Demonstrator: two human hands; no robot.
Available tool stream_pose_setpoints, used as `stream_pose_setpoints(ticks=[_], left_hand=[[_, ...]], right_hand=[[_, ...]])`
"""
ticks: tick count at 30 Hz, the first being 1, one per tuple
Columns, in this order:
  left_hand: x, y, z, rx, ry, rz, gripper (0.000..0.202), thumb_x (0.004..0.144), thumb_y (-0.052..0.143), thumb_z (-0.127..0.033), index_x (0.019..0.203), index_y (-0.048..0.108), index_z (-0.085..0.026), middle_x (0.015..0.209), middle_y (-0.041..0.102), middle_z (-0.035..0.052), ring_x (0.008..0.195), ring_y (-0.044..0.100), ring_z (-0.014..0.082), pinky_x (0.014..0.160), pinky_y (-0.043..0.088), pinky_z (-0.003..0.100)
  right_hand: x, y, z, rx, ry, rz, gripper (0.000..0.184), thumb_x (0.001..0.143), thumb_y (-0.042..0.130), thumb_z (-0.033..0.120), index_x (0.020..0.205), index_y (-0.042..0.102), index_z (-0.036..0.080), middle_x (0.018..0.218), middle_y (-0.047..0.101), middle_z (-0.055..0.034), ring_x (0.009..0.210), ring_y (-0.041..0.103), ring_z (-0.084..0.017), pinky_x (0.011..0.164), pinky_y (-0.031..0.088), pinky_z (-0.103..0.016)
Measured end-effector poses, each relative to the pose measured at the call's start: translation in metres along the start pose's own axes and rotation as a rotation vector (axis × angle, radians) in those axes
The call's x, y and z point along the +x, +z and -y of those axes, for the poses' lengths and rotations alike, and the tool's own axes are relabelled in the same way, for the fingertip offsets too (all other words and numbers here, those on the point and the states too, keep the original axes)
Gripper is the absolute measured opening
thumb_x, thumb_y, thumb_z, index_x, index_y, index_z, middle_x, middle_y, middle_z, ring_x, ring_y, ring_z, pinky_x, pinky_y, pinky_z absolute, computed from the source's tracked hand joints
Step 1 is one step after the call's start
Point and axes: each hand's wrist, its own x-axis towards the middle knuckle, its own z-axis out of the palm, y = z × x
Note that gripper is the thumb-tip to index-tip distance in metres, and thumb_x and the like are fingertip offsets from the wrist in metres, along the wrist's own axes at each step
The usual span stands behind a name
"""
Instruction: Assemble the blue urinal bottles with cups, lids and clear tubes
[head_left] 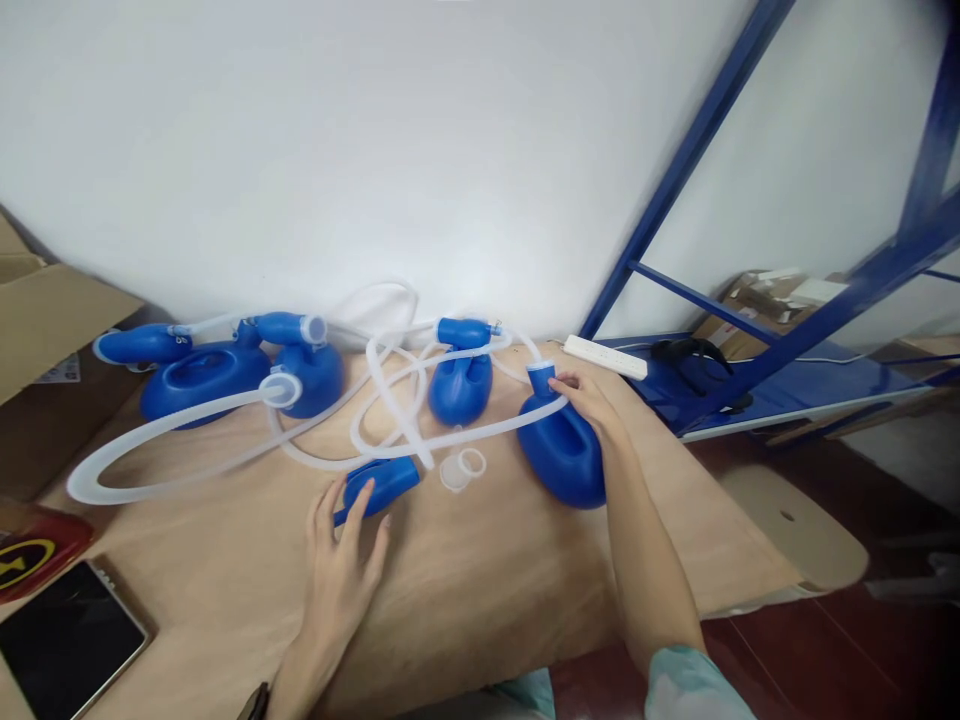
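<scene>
My left hand (341, 560) lies on the wooden table (480, 580) with fingers spread, its fingertips touching a blue handle-shaped piece (382, 485). My right hand (592, 400) reaches to the far side and closes its fingers on the neck of a blue plastic vessel (562, 455). A white flexible tube (405, 400) loops between the blue vessels. A small clear cap (463, 468) lies between the two hands. Another blue vessel (459, 385) stands behind the cap.
Two more blue vessels (206, 375) with a thick white hose (150, 440) sit at the back left. A tablet (64, 640) and a red object (30, 545) lie front left. A cardboard box (45, 320), a white power strip (604, 355), and a blue shelf frame (825, 310) border the table.
</scene>
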Motion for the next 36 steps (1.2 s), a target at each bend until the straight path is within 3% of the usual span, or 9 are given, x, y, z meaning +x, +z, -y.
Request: stream_pose_setpoints(ticks=[4,8,15,19,23,27,30,32,36], left_hand=[[0.027,0.006,-0.037,-0.199,0.264,-0.013,0.051,0.093,0.066,-0.006,0.142,0.060,-0.021,0.137,0.062,0.0176,0.132,0.061,0.0322,0.108,0.056,0.050],[0.047,0.029,-0.072,-0.239,0.494,0.077,0.046,0.092,0.062,-0.005,0.136,0.063,-0.018,0.138,0.062,0.0201,0.135,0.058,0.0350,0.108,0.055,0.054],[0.132,0.077,-0.125,-0.311,0.508,-0.016,0.042,0.099,0.050,-0.007,0.137,0.063,-0.018,0.136,0.067,0.0165,0.132,0.061,0.0289,0.111,0.050,0.047],[0.202,0.121,-0.140,-0.149,0.578,0.375,0.037,0.105,0.053,-0.026,0.140,0.063,-0.018,0.148,0.061,0.0185,0.138,0.055,0.0311,0.116,0.043,0.050],[0.232,0.155,-0.143,-0.094,0.728,0.674,0.030,0.106,0.056,-0.036,0.125,0.071,-0.018,0.127,0.074,0.0135,0.132,0.060,0.0285,0.120,0.035,0.049],[0.228,0.175,-0.152,-0.095,0.638,0.684,0.028,0.108,0.049,-0.028,0.112,0.073,-0.015,0.112,0.078,0.0155,0.116,0.069,0.0268,0.114,0.041,0.045],[0.220,0.187,-0.161,-0.102,0.474,0.661,0.024,0.105,0.051,-0.019,0.110,0.073,-0.010,0.103,0.078,0.0198,0.102,0.074,0.0286,0.098,0.050,0.040],[0.216,0.194,-0.164,-0.120,0.334,0.624,0.028,0.106,0.047,-0.020,0.109,0.072,-0.008,0.098,0.078,0.0211,0.094,0.076,0.0303,0.087,0.053,0.039],[0.216,0.205,-0.159,-0.201,0.066,0.524,0.046,0.112,0.028,-0.023,0.108,0.071,-0.007,0.098,0.078,0.0213,0.090,0.077,0.0293,0.083,0.055,0.039]], right_hand=[[-0.017,0.004,-0.005,-0.079,-0.031,0.043,0.016,0.084,0.066,0.037,0.082,0.061,0.022,0.076,0.070,-0.0009,0.075,0.066,-0.020,0.071,0.052,-0.031],[-0.038,-0.003,-0.001,-0.213,-0.071,0.083,0.019,0.089,0.059,0.034,0.073,0.059,0.022,0.071,0.066,-0.0004,0.073,0.062,-0.020,0.069,0.043,-0.031],[-0.068,-0.009,0.006,-0.320,-0.188,0.077,0.020,0.098,0.046,0.023,0.084,0.059,0.023,0.085,0.072,-0.0057,0.082,0.064,-0.023,0.078,0.041,-0.032],[-0.074,-0.011,0.006,-0.328,-0.216,0.059,0.016,0.098,0.048,0.023,0.095,0.064,0.023,0.093,0.075,-0.0089,0.090,0.068,-0.026,0.084,0.045,-0.033],[-0.076,-0.014,-0.002,-0.265,-0.258,0.090,0.025,0.100,0.038,0.022,0.097,0.063,0.024,0.095,0.075,-0.0048,0.092,0.069,-0.022,0.087,0.050,-0.032],[-0.075,-0.013,-0.013,-0.060,-0.218,0.129,0.026,0.099,0.049,0.031,0.123,0.058,0.025,0.112,0.078,-0.0055,0.097,0.072,-0.022,0.092,0.054,-0.035],[-0.073,-0.010,-0.016,0.028,-0.106,0.174,0.062,0.094,0.066,0.049,0.148,0.046,0.025,0.132,0.074,-0.0113,0.107,0.073,-0.026,0.099,0.054,-0.042],[-0.072,-0.010,-0.014,0.009,-0.115,0.231,0.066,0.091,0.070,0.055,0.146,0.053,0.023,0.135,0.073,-0.0122,0.111,0.072,-0.028,0.102,0.053,-0.042],[-0.071,-0.013,-0.009,-0.070,-0.254,0.310,0.040,0.091,0.071,0.055,0.115,0.074,0.022,0.114,0.078,-0.0072,0.102,0.071,-0.027,0.096,0.055,-0.037]])
